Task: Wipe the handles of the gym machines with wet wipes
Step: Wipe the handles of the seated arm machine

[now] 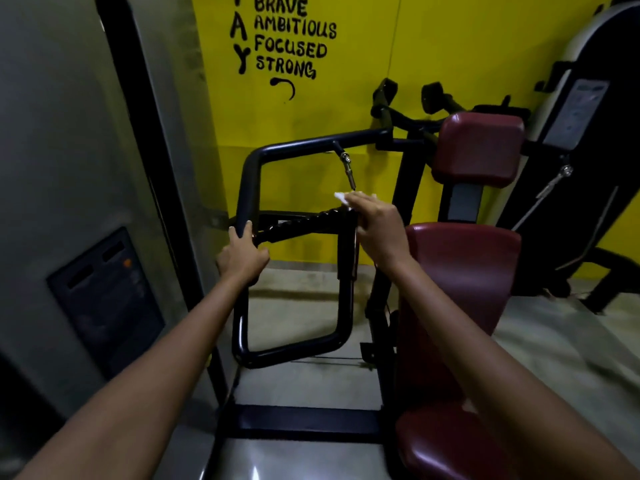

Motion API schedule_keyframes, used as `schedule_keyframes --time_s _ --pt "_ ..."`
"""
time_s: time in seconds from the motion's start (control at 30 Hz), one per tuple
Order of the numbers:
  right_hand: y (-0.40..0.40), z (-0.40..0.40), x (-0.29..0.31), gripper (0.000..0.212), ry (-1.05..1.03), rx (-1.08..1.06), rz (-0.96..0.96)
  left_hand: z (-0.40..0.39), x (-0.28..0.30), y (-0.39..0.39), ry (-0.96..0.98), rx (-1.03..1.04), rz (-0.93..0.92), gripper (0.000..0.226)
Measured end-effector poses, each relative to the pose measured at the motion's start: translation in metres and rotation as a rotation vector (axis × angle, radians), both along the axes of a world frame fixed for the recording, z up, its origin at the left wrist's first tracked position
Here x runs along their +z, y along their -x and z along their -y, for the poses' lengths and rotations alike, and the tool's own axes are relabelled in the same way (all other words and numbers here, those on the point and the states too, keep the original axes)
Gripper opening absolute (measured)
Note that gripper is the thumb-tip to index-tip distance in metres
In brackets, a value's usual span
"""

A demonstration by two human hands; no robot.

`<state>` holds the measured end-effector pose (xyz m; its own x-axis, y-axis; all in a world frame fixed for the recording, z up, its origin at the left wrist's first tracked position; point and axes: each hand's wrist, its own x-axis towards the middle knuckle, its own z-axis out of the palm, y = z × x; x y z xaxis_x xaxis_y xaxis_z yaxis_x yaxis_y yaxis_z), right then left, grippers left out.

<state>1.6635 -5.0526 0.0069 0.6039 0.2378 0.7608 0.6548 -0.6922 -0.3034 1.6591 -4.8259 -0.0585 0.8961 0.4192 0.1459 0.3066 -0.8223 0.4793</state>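
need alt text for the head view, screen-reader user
A person's right hand holds a white wet wipe at the end of a ridged black handle on a gym machine, while the left hand grips the black tubular frame. Maroon seat pads sit to the right, before a yellow wall.

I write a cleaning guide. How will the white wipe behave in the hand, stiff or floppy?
Probably floppy: the wipe sticks out crumpled past the right hand, without flat shape. Likely very light, since fingertips alone hold it. It should bend around the ridged handle easily, though wetness cannot be seen.
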Motion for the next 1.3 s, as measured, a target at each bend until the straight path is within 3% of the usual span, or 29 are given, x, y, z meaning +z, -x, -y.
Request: schedule_keyframes --time_s 0.1,0.2,0.4,0.57,0.73,0.93,1.1,1.2,1.3 --pt "-0.018 0.026 0.000 0.042 -0.154 0.007 -0.116 0.001 -0.001 -0.004 -0.036 0.023 0.016 0.067" --pt "-0.043 0.043 -0.012 0.046 -0.161 -0.037 -0.223 0.002 -0.003 -0.008 -0.067 0.054 0.025 0.067" --pt "-0.077 0.044 -0.027 0.064 0.121 0.079 -0.262 0.002 -0.008 -0.013 -0.107 0.120 0.038 0.069" --pt "-0.100 0.045 -0.015 0.042 0.084 0.231 -0.338 0.002 -0.007 -0.011 -0.087 0.143 0.061 0.065" --pt "-0.091 0.053 -0.044 0.047 0.237 0.265 -0.079 0.004 -0.011 -0.014 -0.092 0.189 0.113 0.065" --pt "-0.100 0.042 -0.027 0.043 0.246 0.192 -0.178 0.020 -0.017 -0.006 -0.200 0.285 0.081 0.068" --pt "-0.097 0.046 -0.045 0.053 0.245 0.213 0.045 0.032 -0.027 0.002 -0.322 0.326 0.055 0.067" --pt "-0.104 0.043 -0.032 0.037 0.244 0.202 -0.101 0.036 -0.029 0.007 -0.333 0.327 0.061 0.067" --pt "-0.116 0.046 -0.018 0.027 0.050 0.328 -0.317 0.043 -0.030 0.010 -0.323 0.351 0.073 0.067"
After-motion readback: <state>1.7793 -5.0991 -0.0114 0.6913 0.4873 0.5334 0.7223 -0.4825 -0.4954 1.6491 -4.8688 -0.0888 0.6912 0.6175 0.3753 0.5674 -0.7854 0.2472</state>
